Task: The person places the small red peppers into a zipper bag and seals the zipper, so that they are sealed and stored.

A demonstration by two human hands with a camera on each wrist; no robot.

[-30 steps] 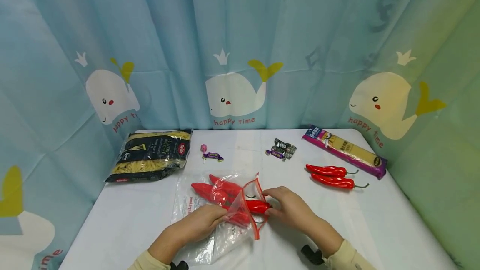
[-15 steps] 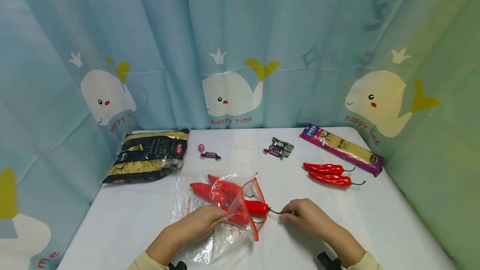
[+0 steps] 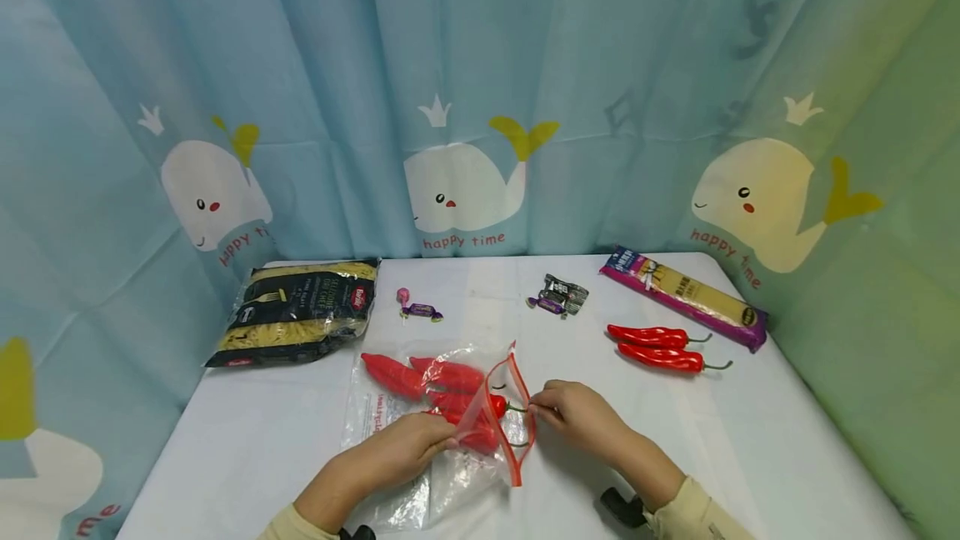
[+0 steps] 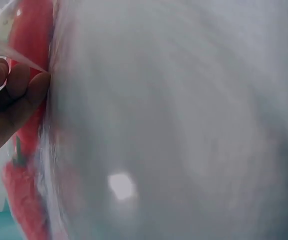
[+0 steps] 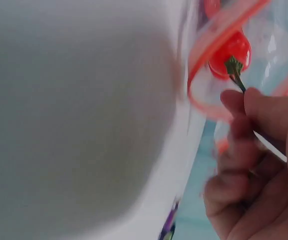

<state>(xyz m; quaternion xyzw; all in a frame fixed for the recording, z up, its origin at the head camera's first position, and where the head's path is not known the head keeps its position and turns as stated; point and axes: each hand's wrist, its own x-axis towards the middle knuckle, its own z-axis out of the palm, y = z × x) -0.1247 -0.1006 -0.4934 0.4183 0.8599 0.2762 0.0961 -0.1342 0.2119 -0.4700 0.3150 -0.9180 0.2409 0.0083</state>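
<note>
A clear zip bag with a red-edged mouth lies on the table, mouth toward the right. Several red chili peppers lie inside it. My left hand pinches the upper film near the mouth, and in the left wrist view the film is drawn up between thumb and fingers. At the mouth, my right hand pinches the stem of one chili pepper, whose body is inside the bag. Its green cap shows in the opening, and the thumb and forefinger are just outside the red edge.
Two more chili peppers lie at the right, before a purple noodle pack. A black pasta bag stands back left. A lollipop and wrapped candies lie along the back, with a curtain behind.
My right hand drew back along the stem, then moved left to the bag mouth, pushing the chili pepper deeper in. Peppers inside shifted left. My left hand keeps its hold on the film.
</note>
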